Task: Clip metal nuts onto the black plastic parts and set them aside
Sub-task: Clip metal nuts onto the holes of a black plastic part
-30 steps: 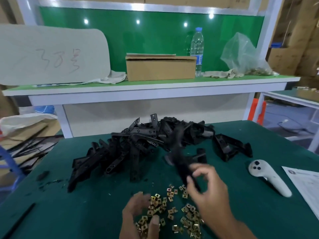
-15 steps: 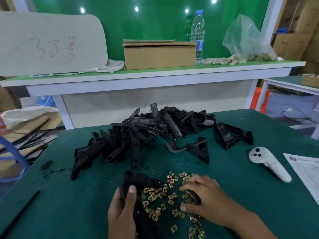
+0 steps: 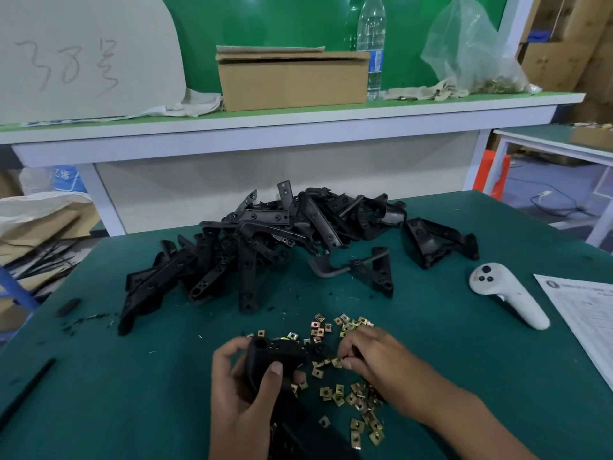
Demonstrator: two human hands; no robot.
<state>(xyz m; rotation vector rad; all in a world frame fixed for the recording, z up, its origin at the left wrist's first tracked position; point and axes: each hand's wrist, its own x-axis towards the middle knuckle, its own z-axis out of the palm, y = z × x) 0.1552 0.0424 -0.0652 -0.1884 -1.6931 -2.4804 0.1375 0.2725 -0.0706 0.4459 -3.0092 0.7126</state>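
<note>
Head view. Our left hand (image 3: 245,386) has its grip closed round one black plastic part (image 3: 275,360), held just above the green table (image 3: 464,376) at the near centre, thumb pressed on top. Our right hand (image 3: 374,356) curls its fingertips over the scattered metal nuts (image 3: 348,393) and appears to pinch one beside the part's right end. The pile of black parts (image 3: 258,254) waiting to be fitted lies farther back; a white controller (image 3: 510,293) rests to the right. To do this step well, we judge that we should steady the part, turn the nut's open side toward the tab's edge, align it with the hole, and push it squarely until seated.
</note>
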